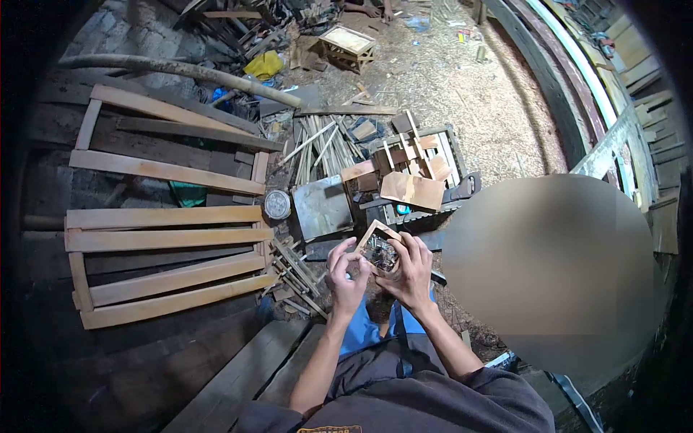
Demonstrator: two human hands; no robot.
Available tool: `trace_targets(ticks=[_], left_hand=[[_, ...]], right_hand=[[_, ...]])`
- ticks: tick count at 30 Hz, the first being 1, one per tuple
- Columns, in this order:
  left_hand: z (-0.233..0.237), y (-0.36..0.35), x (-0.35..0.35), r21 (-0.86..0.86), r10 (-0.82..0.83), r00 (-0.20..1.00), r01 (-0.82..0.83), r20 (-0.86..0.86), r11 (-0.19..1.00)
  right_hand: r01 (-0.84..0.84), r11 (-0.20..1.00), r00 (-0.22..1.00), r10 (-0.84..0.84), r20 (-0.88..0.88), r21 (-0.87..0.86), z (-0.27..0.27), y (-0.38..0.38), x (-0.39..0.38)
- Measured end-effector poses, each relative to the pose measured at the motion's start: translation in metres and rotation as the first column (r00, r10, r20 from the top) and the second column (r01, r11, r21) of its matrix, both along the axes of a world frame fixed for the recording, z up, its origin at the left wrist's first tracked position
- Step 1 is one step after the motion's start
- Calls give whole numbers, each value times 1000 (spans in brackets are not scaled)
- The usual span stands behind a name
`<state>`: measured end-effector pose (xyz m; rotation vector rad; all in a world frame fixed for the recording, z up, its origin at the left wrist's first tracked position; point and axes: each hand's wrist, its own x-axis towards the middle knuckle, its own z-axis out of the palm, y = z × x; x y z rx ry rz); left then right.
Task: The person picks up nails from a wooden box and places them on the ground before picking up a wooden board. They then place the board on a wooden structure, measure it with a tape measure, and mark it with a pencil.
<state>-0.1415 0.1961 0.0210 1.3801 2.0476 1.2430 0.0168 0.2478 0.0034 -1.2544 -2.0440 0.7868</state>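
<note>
A small square wooden frame [388, 230] is held up in front of me, one corner pointing away. My left hand [347, 276] pinches its left side with thumb and fingers. On the opposite side, my right hand [408, 271] grips the frame, its thumb along the near edge. Through the opening I see dark clutter below. Just beyond the hands, a brown wooden board [412, 190] lies on a pile of wood pieces, beside a handsaw [462, 188]. A grey flat panel [322, 208] is to the left of that pile.
Slatted wooden frames [166, 238] lie at the left, near a round tin [277, 205]. Thin wooden sticks [317, 148] are heaped ahead. Farther off stand a small wooden stool [348, 41] and a yellow bag [264, 66]. Another person's hand [372, 11] shows at the top. A blurred patch covers the right.
</note>
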Motion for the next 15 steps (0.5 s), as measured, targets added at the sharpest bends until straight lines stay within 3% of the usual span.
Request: trace_targets(ticks=[2,5,8,12,15], left_hand=[[0,-6,-11,6,8,996,-8,89,1000],[0,-16,-38,-72,56,998,-59,-43,996],[-16,-23,-68,-6,176,978,-178,-116,984],[-32,-33,-126,-74,-57,991,49,-122,996],[-26,-36,-164,-119,-164,987,162,0,980]], right_hand=[[40,999,999,-40,17,11,6,-3,1],[94,996,994,-94,59,13,12,-12,-2],[172,985,982,-174,69,30,12,-27,-13],[305,952,938,-305,164,23,13,-58,-46],[395,918,895,-391,213,26,14,-78,-81]])
